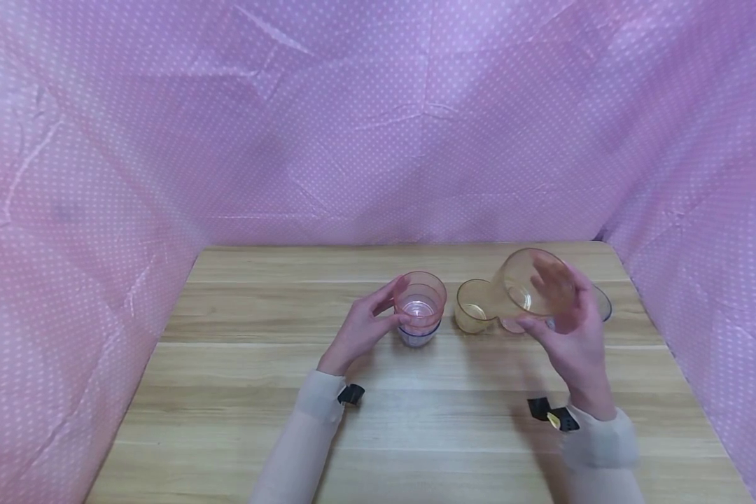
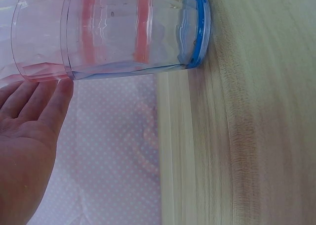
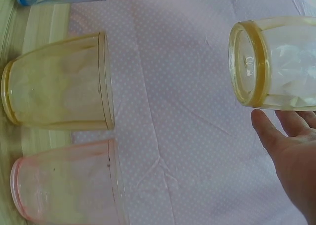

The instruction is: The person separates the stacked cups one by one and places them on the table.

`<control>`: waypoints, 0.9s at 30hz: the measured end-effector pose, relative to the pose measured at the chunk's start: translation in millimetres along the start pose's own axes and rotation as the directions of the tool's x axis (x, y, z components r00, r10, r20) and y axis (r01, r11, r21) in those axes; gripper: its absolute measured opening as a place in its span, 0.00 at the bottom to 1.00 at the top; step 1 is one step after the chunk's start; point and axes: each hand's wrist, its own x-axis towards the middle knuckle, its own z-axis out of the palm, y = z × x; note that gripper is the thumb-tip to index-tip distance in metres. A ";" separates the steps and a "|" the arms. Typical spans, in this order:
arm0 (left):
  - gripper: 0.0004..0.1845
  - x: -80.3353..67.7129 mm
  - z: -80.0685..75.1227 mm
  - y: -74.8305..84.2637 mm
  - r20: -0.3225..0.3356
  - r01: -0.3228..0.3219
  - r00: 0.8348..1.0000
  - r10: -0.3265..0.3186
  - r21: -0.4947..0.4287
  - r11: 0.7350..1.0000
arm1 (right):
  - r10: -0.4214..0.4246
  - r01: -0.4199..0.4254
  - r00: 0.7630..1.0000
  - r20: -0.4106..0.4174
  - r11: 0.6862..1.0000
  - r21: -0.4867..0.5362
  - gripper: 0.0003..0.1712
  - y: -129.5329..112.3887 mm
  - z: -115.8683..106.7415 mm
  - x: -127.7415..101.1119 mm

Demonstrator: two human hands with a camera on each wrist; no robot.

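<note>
My left hand (image 1: 365,325) holds a clear pink cup (image 1: 420,283) at the top of a stack, thumb on the near side and fingers on the far side. The stack's bottom cup, with a blue base (image 2: 200,32), stands on the table, and pink bands show through its wall. Raised above the tabletop, a clear yellow cup (image 1: 529,280) is gripped by my right hand (image 1: 576,343). Its thick yellow base (image 3: 256,64) faces the table in the right wrist view. Below it stand another yellow cup (image 3: 59,81) and a pink cup (image 3: 69,183), side by side.
Partly hidden behind my right hand is a blue-rimmed cup (image 1: 605,304) near the right side of the wooden table (image 1: 239,392). Pink dotted cloth (image 1: 353,140) hangs behind the table and along both sides.
</note>
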 end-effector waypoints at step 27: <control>0.37 -0.1 -0.1 -2.5 -0.004 0.017 1.000 -0.017 -0.008 1.000 | 0.001 0.003 0.993 -0.122 0.999 0.032 0.50 -18.9 -33.3 -12.9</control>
